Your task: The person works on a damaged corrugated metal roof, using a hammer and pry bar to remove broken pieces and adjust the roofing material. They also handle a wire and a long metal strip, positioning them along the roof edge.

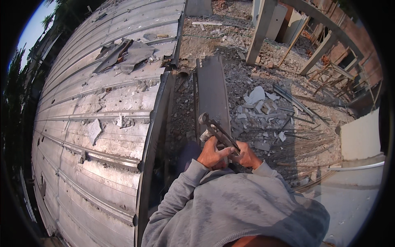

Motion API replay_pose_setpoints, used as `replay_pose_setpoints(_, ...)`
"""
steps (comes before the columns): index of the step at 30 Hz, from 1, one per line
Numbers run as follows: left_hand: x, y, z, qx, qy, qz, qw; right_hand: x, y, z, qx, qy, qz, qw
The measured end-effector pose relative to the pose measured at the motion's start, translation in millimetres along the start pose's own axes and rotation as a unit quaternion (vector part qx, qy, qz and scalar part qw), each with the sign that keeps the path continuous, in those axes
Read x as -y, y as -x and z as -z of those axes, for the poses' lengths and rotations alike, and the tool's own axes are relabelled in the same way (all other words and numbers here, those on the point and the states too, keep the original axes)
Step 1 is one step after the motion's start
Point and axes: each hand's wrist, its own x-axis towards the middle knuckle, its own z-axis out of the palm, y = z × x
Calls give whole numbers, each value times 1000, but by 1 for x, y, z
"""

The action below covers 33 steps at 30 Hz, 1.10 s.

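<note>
In front of my chest, my left hand (213,154) and my right hand (247,156) are close together, both with fingers closed. Between them slants a dark metal pair of pincers (217,129), its rounded head pointing up and to the left. The right hand grips the handle ends. Fingers of the left hand curl beneath the handles, and its thumb reaches across toward the right hand. A small pale, rounded piece (205,135) sticks out above the left hand; its kind I cannot make out. Both palms are hidden.
On the left spreads a ribbed metal roof (103,136) with a raised edge, bearing torn sheet pieces (131,57). A long grey plank or channel (212,88) lies ahead. Rubble, broken white pieces (257,95) and thin rods (304,144) cover the ground right. Concrete posts (261,33) stand beyond.
</note>
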Motion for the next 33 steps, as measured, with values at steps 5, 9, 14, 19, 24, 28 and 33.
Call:
replay_pose_setpoints(5, 10, -23, 29, 172, -3, 67, 983, -28, 22, 20, -36, 67, -134, 988)
replay_pose_setpoints(9, 22, -70, 75, 23, -76, 19, 997, -56, 3, 40, -106, 89, -158, 978)
replay_pose_setpoints(14, 38, -151, 169, -379, -264, -68, 884, -64, -92, 77, -102, 227, -133, 959)
replay_pose_setpoints(19, 60, -206, 265, -563, -417, -5, 713, -35, -233, 117, 8, -26, -241, 970)
replay_pose_setpoints(24, 79, -240, 318, -609, -442, 160, 639, -18, -356, 149, 40, 45, -219, 974)
replay_pose_setpoints(28, 83, -250, 321, -573, -457, 240, 636, -8, -401, 175, 32, 33, -222, 974)
replay_pose_setpoints(33, 57, -269, 303, -638, -406, 37, 653, 21, -458, 198, 100, 127, -91, 983)
